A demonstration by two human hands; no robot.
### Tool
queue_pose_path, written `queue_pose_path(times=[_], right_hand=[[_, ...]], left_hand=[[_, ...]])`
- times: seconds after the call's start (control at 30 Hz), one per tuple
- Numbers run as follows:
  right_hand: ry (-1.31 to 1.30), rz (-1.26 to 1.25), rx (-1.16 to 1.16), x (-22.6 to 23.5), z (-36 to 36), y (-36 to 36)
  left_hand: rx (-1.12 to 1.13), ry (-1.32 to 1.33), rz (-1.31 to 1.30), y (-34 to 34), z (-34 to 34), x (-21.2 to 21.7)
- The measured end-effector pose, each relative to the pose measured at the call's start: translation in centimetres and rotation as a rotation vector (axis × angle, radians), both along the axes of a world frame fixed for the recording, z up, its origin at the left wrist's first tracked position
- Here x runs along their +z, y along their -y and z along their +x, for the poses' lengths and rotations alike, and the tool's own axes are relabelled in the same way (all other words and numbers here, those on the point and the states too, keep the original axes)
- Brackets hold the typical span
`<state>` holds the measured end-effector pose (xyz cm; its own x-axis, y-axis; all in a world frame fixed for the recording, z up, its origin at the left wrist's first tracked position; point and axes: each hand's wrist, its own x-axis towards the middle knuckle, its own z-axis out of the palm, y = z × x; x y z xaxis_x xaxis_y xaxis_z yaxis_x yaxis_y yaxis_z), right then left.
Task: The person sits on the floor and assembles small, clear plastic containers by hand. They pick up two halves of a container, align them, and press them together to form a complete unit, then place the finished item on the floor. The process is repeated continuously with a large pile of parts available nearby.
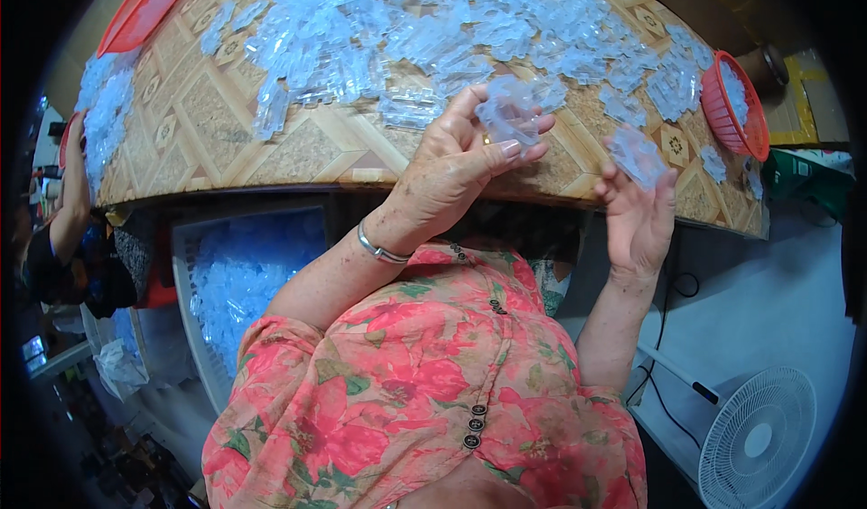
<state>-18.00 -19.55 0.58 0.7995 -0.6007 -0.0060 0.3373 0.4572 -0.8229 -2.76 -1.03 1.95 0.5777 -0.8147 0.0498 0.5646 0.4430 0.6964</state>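
My left hand (470, 143), with a ring and a bracelet, is closed on a clear plastic piece (508, 112) with curved, irregular edges. It hangs just above the near edge of the table (352, 152). Over the table's right front part, my right hand (637, 211) is raised, palm up, with another clear plastic piece (638, 157) between its thumb and fingers. The two hands are apart. Beyond them a wide heap of clear plastic pieces (334, 35) spreads over the patterned tabletop; some lie in small flat stacks.
A red basket (727, 116) holding clear pieces stands at the table's right edge, another red basket (144, 8) at the far left. Below the table sits a white crate (185, 274) of clear pieces. A white fan (757, 441) stands at lower right. Another person's arm (70, 202) reaches in at left.
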Motion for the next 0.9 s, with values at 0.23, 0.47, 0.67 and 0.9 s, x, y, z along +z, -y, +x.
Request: queue_pose_path(times=[0.23, 0.47, 0.67, 0.9], right_hand=[[0.142, 0.357, 0.251, -0.3, 1.1, -1.3], [0.095, 0.359, 0.248, -0.3, 1.3, -1.6], [0.090, 0.354, 0.274, -0.4, 1.6, -1.7], [-0.022, 0.183, 0.161, -0.1, 1.4, -0.8]], left_hand=[[0.077, 0.286, 0.179, 0.3, -0.1, -1.1], [0.045, 0.207, 0.196, 0.2, -0.1, -0.8], [0.127, 0.204, 0.265, 0.2, 0.0, -1.0], [0.284, 1.032, 0.708, 0.7, 0.3, -1.9]])
